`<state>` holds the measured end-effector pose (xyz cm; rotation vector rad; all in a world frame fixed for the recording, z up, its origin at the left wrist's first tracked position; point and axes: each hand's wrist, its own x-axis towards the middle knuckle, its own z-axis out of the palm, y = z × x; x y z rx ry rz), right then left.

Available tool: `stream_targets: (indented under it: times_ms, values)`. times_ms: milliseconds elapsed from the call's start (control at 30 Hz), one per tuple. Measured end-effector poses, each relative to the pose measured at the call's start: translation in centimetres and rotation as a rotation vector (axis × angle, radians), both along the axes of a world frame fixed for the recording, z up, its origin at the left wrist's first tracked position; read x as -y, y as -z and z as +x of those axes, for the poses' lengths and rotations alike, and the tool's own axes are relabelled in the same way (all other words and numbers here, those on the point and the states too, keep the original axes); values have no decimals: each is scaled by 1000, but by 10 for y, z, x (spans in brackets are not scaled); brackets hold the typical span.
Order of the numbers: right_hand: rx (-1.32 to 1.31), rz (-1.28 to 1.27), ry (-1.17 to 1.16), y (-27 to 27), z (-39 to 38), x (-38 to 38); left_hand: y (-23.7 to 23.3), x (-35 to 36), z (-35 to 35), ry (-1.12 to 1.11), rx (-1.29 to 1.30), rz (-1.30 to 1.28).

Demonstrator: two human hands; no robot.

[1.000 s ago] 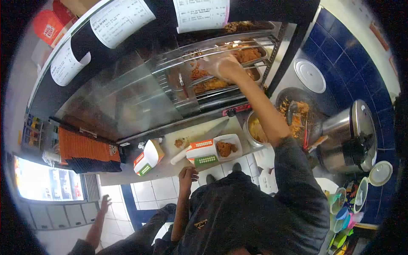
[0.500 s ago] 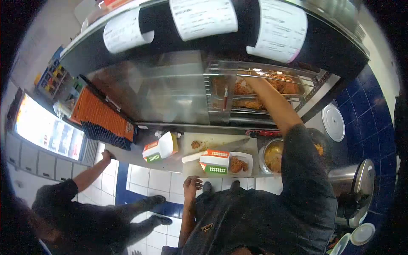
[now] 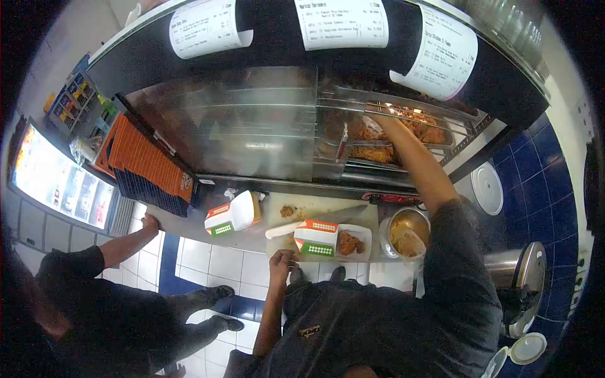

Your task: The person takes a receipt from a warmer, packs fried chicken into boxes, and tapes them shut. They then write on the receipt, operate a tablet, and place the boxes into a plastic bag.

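Note:
My right arm reaches into the lit glass cabinet. My right hand [image 3: 380, 115] is over fried chicken [image 3: 373, 154] on the racks, its fingers hidden by glare and the frame. Low at the counter's front edge, my left hand [image 3: 283, 259] has loosely bent fingers and nothing visible in it. Just right of it, an orange, white and green box [image 3: 316, 237] stands open, with a chicken piece [image 3: 349, 244] in its white lid section. A long white-handled knife [image 3: 282, 230] lies behind the box on the cutting board [image 3: 305, 205].
Another open box [image 3: 234, 214] stands left of the board. A metal pot [image 3: 408, 232] is at the right. Orange stacked cartons [image 3: 146, 165] are at the left. A co-worker [image 3: 94, 296] stands at left, one hand at the counter. Paper receipts [image 3: 343, 24] hang above.
The view has shifted slightly. My left hand has moved closer to the counter edge and the box. My right arm stays in the cabinet. The co-worker's hand remains by the counter.

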<state>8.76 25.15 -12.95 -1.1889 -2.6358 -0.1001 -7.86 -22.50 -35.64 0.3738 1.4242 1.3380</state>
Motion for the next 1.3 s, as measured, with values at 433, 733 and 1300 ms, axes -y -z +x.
stream_targets:
  times_ms: [433, 733, 1300]
  values:
    - [20, 78, 60, 8, 76, 69, 0, 1, -69, -257, 114, 96]
    - [-421, 195, 485, -32, 67, 168, 5, -24, -107, -439, 261, 108]
    - [-741, -852, 133, 56, -86, 304, 45, -63, -145, -425, 155, -147]
